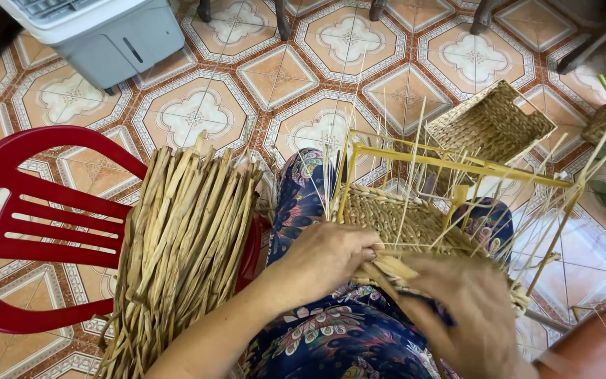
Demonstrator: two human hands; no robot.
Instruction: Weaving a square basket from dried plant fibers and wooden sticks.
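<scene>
On the person's lap, both hands pinch dried strands [387, 268] at the near edge of a half-woven basket [405, 221] on a yellow frame [457, 167], left hand [331, 256] and right hand [468, 309] nearly touching, a straw bundle [180, 245] left of the basket.

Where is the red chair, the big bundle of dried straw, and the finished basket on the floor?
red chair [8, 175], head view, on its curved back rail.
bundle of dried straw [180, 245], head view, on the middle of the stalks.
finished basket [489, 126], head view, on its woven side wall.
</scene>
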